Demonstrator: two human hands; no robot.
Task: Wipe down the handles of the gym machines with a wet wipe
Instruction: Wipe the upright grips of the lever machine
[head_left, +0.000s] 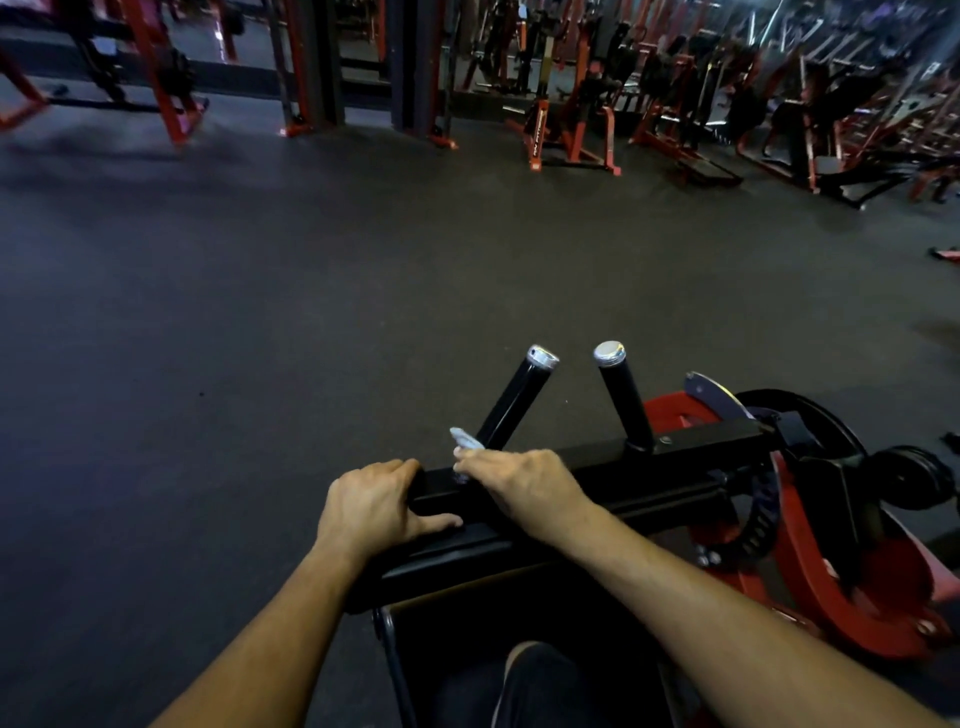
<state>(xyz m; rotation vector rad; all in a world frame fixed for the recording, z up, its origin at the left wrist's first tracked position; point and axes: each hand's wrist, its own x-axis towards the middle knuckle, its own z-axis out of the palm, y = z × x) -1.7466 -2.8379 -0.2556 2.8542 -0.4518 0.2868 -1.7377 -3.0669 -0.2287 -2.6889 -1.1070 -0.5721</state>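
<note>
A black and red gym machine stands right below me. Its black crossbar (675, 447) carries two upright black handles with chrome caps, the left handle (511, 402) and the right handle (623, 397). My left hand (374, 506) grips the left end of the crossbar, fingers curled over its edge and thumb along the near side. My right hand (524, 480) pinches a small crumpled white wet wipe (466, 441) at the base of the left handle. Most of the wipe is hidden under my fingers.
The machine's red frame and black weight plate (831, 519) fill the lower right. Dark rubber floor (311, 286) stretches ahead. Rows of red and black machines (571, 119) line the far side, with more at the far right (831, 130). My knee (540, 686) shows at the bottom.
</note>
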